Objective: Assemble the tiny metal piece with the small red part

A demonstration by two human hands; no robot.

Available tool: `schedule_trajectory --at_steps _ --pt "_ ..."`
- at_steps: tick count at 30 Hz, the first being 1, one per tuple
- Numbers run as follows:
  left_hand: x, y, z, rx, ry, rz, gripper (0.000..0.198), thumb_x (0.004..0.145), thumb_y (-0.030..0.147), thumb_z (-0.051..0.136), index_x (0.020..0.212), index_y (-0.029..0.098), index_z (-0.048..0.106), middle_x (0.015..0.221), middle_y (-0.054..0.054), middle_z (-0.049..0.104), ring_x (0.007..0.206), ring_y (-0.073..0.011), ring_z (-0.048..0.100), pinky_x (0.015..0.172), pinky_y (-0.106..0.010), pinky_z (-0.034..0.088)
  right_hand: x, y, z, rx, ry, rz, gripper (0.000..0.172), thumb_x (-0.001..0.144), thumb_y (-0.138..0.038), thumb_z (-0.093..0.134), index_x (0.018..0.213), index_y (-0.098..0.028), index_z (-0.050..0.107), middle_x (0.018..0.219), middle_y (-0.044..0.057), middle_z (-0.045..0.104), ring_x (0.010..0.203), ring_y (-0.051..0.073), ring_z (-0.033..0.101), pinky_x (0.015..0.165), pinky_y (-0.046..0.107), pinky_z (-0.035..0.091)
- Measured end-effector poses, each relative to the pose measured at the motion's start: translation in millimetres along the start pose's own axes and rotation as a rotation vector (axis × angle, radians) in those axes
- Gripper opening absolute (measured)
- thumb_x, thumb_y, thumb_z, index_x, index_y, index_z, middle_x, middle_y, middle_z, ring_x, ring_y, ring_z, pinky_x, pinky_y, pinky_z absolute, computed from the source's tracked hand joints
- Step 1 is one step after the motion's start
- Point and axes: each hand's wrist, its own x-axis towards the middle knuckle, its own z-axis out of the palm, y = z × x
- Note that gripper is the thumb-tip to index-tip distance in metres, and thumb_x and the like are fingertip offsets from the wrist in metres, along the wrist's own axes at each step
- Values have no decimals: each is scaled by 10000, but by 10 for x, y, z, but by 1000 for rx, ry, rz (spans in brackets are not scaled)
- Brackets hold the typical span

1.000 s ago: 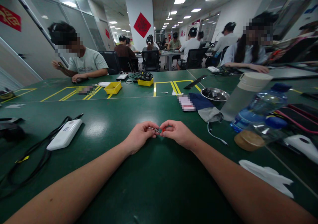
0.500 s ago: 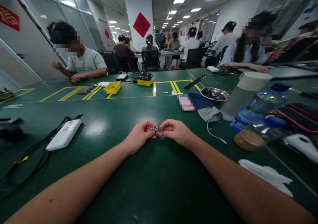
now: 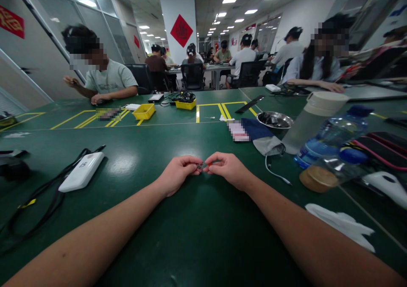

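Our left hand [image 3: 178, 171] pinches a small metal piece [image 3: 200, 167], and our right hand [image 3: 231, 170] pinches a red piece [image 3: 210, 164] just beside it. Each grip is narrow, probably for fine control; the fingertips face each other, which seems to bring both pieces together over the worktop [image 3: 203, 240]. A white power bank [image 3: 82, 172] left of the grips and a blue bottle [image 3: 333, 131] to their right likely leave us elbow room. Beyond, a bowl [image 3: 290, 125] sits ahead-right, and a yellow tray [image 3: 143, 116] farther, ahead-left.
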Motion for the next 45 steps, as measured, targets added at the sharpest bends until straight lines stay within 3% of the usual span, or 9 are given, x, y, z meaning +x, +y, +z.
schedule_trajectory --at_steps 5,11,16,21,25,32,36,39,45 --pt "-18 6 -10 32 -2 53 208 766 169 698 973 146 705 800 -28 694 697 -106 616 707 -245 497 18 32 -10 -17 -10 0 202 728 -168 703 926 -138 687 809 79 762 803 195 731 810 355 573" --pt "-50 48 34 -77 0 -9 130 773 162 690 897 141 658 903 -69 721 877 -164 693 870 -309 521 1 10 -3 -5 0 -41 195 744 -210 700 929 -149 714 858 76 753 866 215 728 821 364 572" --pt "-37 16 23 -50 10 32 224 763 165 702 983 154 657 893 -37 684 836 -135 678 812 -274 532 6 11 -15 -77 6 -114 150 726 -211 711 868 -170 738 972 62 720 831 181 705 797 327 556" --pt "-24 0 7 -45 -9 62 284 760 168 720 1030 152 631 951 -55 687 831 -132 668 832 -292 518 30 23 1 75 24 -19 332 684 -159 748 1001 -175 652 912 46 720 773 169 705 737 318 554" --pt "-25 -1 2 -30 -13 75 265 745 158 736 989 145 634 904 -48 701 814 -123 657 816 -272 499 25 15 3 54 13 -28 224 666 -159 763 865 -162 659 836 40 732 792 167 700 797 323 537" --pt "-32 15 16 28 -28 66 204 758 163 717 957 154 671 844 -26 696 757 -113 630 754 -252 489 13 8 -32 -113 19 -91 192 738 -217 712 921 -165 736 921 55 741 868 183 681 854 341 508" --pt "-19 12 11 -7 -46 54 256 778 184 721 1027 149 670 867 -34 692 748 -104 627 716 -231 497 23 29 -24 -40 -13 -79 262 739 -188 707 999 -165 699 935 49 725 809 158 681 785 314 527" --pt "-7 0 -3 -48 -35 14 294 770 202 747 1047 144 668 889 -41 693 752 -101 639 712 -221 512 25 34 -17 22 -2 -63 225 721 -190 725 937 -158 669 868 36 711 758 155 683 735 309 532" --pt "-2 -2 -16 -127 -26 -1 274 763 166 753 1021 145 661 898 -38 698 785 -96 665 791 -225 523 38 57 -33 -12 -22 -54 227 703 -178 738 925 -151 692 882 45 726 816 161 683 814 315 505"
